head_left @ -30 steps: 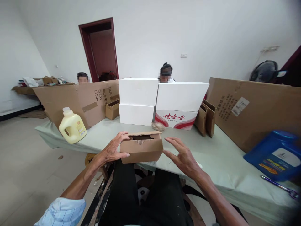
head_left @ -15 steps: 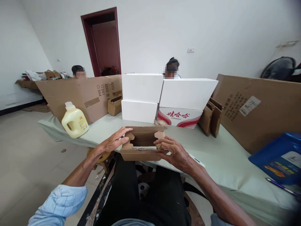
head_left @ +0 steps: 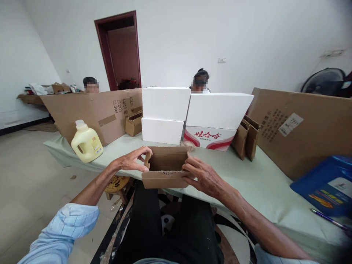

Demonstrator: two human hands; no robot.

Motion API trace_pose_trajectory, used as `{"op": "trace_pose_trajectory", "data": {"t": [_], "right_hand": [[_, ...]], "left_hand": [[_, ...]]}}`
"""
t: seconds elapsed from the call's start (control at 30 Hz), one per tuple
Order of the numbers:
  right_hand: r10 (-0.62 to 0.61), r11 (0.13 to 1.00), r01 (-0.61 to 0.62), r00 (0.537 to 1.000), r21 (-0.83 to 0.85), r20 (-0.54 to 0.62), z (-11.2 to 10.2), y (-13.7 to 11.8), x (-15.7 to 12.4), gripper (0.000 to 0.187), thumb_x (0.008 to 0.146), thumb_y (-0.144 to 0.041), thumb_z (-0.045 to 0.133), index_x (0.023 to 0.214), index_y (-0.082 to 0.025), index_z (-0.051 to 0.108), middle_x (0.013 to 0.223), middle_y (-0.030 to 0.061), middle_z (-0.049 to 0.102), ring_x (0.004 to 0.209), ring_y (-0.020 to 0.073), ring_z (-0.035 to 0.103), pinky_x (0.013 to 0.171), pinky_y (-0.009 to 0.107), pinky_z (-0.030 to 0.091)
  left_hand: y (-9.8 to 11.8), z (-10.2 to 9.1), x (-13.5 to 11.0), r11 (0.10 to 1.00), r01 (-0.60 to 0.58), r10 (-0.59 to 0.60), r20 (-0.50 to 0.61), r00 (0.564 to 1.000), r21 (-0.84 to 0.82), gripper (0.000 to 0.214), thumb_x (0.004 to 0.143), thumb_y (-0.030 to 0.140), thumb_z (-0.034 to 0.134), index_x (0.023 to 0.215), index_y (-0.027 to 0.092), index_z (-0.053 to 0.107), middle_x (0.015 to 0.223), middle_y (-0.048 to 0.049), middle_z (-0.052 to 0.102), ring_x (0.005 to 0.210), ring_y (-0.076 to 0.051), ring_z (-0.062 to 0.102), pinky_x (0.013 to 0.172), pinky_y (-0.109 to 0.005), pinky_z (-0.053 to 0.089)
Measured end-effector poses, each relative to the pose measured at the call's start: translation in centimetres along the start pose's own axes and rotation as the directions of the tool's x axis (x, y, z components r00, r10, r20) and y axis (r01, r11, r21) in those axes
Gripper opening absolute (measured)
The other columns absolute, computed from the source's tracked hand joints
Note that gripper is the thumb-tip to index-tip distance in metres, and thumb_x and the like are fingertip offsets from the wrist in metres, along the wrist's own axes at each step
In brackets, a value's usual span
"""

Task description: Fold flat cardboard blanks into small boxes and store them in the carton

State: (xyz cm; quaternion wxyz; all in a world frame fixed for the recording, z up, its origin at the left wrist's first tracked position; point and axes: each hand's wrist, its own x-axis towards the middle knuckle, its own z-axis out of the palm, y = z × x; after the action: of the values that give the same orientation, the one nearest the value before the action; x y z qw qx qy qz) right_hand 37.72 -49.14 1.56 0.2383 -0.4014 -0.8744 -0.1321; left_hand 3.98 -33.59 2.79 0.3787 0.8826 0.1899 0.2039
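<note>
Two hands: both grip one small cardboard box [head_left: 165, 168] at the near table [head_left: 247, 183] edge, over the lap.
Head view, left hand [head_left: 131, 162]: fingers curled, pinching the left end flap [head_left: 147, 161], seemingly to tuck it inward.
Head view, right hand [head_left: 204, 176]: fingers bent over the right end, thumb on the front wall, steadying it.
Box: open-topped, flaps upright.
Behind: white foam boxes [head_left: 189, 110], yellow bottle [head_left: 86, 142], blue container [head_left: 326, 185], cardboard sheets as screens; two people beyond.
</note>
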Motion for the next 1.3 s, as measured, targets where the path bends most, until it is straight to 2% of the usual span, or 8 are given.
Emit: {"op": "trace_pose_trajectory", "data": {"t": [0.13, 0.37, 0.6, 0.87, 1.03, 1.13, 1.2, 1.3], "right_hand": [[0.133, 0.989, -0.114, 0.967, 0.1, -0.218, 0.6, 1.1, -1.7, 0.02, 0.105, -0.035, 0.069, 0.121, -0.024, 0.061, 0.11, 0.0098, 0.063, 0.099, 0.027, 0.063, 0.083, 0.038, 0.055], [0.302, 0.944, -0.21, 0.859, 0.253, -0.413, 2.4, 2.4, -3.0, 0.033, 0.097, -0.042, 0.08, 0.123, -0.027, 0.065, 0.109, 0.0076, 0.064, 0.101, 0.0282, 0.063, 0.086, 0.04, 0.058], [0.686, 0.651, -0.324, 0.638, 0.687, -0.349, 5.9, 2.5, -4.0, 0.074, 0.087, -0.058, 0.085, 0.146, -0.027, 0.052, 0.136, 0.012, 0.062, 0.095, 0.0223, 0.066, 0.082, 0.036, 0.062], [0.655, 0.55, -0.441, 0.754, 0.709, -0.039, 7.8, 2.5, -5.7, 0.041, 0.093, -0.06, 0.073, 0.094, -0.019, 0.076, 0.091, 0.004, 0.074, 0.086, 0.0245, 0.066, 0.077, 0.034, 0.056], [0.654, 0.721, -0.553, 0.742, 0.417, -0.147, 7.5, 1.7, -6.9, 0.026, 0.102, -0.042, 0.063, 0.109, -0.019, 0.073, 0.101, 0.0072, 0.073, 0.09, 0.0249, 0.066, 0.084, 0.038, 0.058], [0.645, 0.764, -0.594, 0.718, 0.253, -0.263, 9.9, -1.4, -9.3, 0.037, 0.106, -0.035, 0.058, 0.138, -0.018, 0.063, 0.126, 0.0175, 0.07, 0.115, 0.0303, 0.067, 0.102, 0.047, 0.058], [0.638, 0.77, -0.599, 0.729, 0.22, -0.249, 12.7, -4.6, -12.4, 0.05, 0.108, -0.033, 0.054, 0.155, -0.016, 0.049, 0.142, 0.022, 0.064, 0.133, 0.0324, 0.062, 0.111, 0.051, 0.055], [0.656, 0.755, -0.648, 0.748, 0.104, -0.1, 16.1, -9.2, -19.4, 0.047, 0.106, -0.033, 0.051, 0.151, -0.02, 0.057, 0.15, 0.0205, 0.063, 0.14, 0.0346, 0.06, 0.113, 0.055, 0.055]], "left_hand": [[-2.4, -0.2, -0.7, 0.97, -0.041, 0.04, -0.007, 0.999, -0.24, 0.088, 0.059, 0.045, 0.101, 0.129, 0.029, 0.051, 0.127, -0.0056, 0.057, 0.116, -0.025, 0.059, 0.099, -0.038, 0.051], [-3.7, 3.1, -1.1, 0.989, -0.051, 0.018, -0.231, 0.973, -0.136, 0.094, 0.057, 0.04, 0.104, 0.127, 0.028, 0.042, 0.12, -0.0031, 0.056, 0.111, -0.023, 0.058, 0.1, -0.038, 0.049], [-5.2, 5.4, 1.3, 0.997, -0.012, -0.038, -0.655, 0.755, -0.072, 0.098, 0.05, 0.054, 0.103, 0.121, 0.028, 0.041, 0.125, -0.0037, 0.055, 0.11, -0.022, 0.061, 0.101, -0.04, 0.049], [-5.3, 6.1, 3.2, 0.997, 0.071, -0.068, -0.838, 0.542, -0.035, 0.123, 0.046, 0.065, 0.102, 0.143, 0.024, 0.038, 0.131, -0.012, 0.058, 0.12, -0.032, 0.063, 0.1, -0.042, 0.052], [-6.5, 5.4, 2.9, 0.993, 0.045, -0.118, -0.83, 0.545, -0.112, 0.11, 0.041, 0.067, 0.103, 0.126, 0.02, 0.053, 0.115, -0.006, 0.063, 0.108, -0.028, 0.066, 0.095, -0.039, 0.056], [-7.5, 5.0, 2.6, 0.984, 0.026, -0.163, -0.82, 0.549, -0.178, 0.099, 0.036, 0.065, 0.104, 0.11, 0.019, 0.056, 0.104, -0.0022, 0.063, 0.098, -0.024, 0.066, 0.088, -0.035, 0.059], [-7.9, 4.8, 2.4, 0.977, 0.01, -0.186, -0.819, 0.542, -0.215, 0.097, 0.031, 0.061, 0.105, 0.105, 0.019, 0.057, 0.101, -0.0012, 0.065, 0.095, -0.022, 0.067, 0.084, -0.033, 0.06], [-8.0, 4.6, 2.0, 0.958, -0.02, -0.228, -0.801, 0.554, -0.287, 0.094, 0.029, 0.058, 0.106, 0.101, 0.019, 0.059, 0.099, -0.0021, 0.069, 0.092, -0.021, 0.069, 0.081, -0.032, 0.062]]}}
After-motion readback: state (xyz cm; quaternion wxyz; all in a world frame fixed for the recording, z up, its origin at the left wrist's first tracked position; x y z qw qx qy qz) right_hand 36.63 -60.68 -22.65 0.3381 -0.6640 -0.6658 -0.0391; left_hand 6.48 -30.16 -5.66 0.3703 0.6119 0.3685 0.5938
